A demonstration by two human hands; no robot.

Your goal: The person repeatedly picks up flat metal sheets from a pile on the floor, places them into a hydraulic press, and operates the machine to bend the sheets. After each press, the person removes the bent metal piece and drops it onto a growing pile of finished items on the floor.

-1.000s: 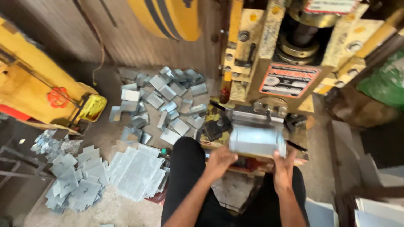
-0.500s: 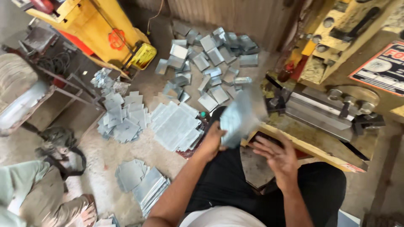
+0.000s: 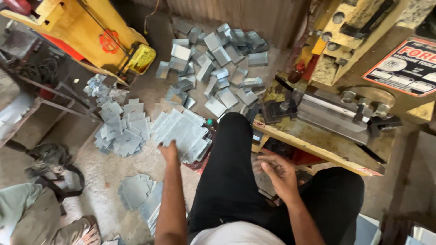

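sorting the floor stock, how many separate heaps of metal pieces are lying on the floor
4. Bent pieces by the far wall, notched blanks left of them, the flat sheet stack under the left hand, another stack nearest. More may be hidden.

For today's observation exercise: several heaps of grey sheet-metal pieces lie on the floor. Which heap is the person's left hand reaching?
The fanned stack of flat grey metal sheets beside the left knee: the left hand is at its near edge, unlike the bent pieces farther off.

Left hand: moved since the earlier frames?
Yes. The left hand has left the press bed, where it held a bent metal piece, and swung out left to the stack of flat sheets on the floor. It is empty.
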